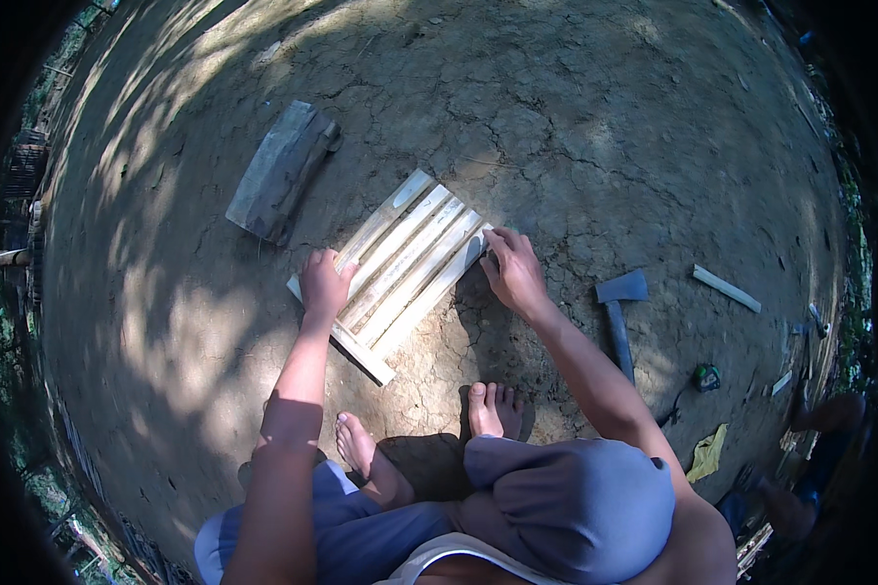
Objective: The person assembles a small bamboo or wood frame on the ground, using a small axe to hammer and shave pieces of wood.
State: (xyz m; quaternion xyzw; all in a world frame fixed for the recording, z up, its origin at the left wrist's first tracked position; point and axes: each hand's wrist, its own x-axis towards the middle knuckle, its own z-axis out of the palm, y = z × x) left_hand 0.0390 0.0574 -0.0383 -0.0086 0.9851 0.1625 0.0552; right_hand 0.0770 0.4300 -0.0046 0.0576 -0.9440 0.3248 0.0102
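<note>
A small slatted wooden frame (407,255) lies tilted diagonally in front of me, with several pale slats side by side and a crosspiece (363,353) under their near ends. My left hand (324,285) is closed on its left edge, near the crosspiece. At the far right corner, the fingers and thumb of my right hand (513,271) pinch the outermost slat. The far end of the crosspiece is partly hidden behind my left hand.
A split log (285,175) lies at the far left on cracked earth. To the right are an axe (622,290), a wood strip (727,289), a round tape measure (706,377) and a yellow leaf (707,453). Another person's limbs (800,487) show at the right edge.
</note>
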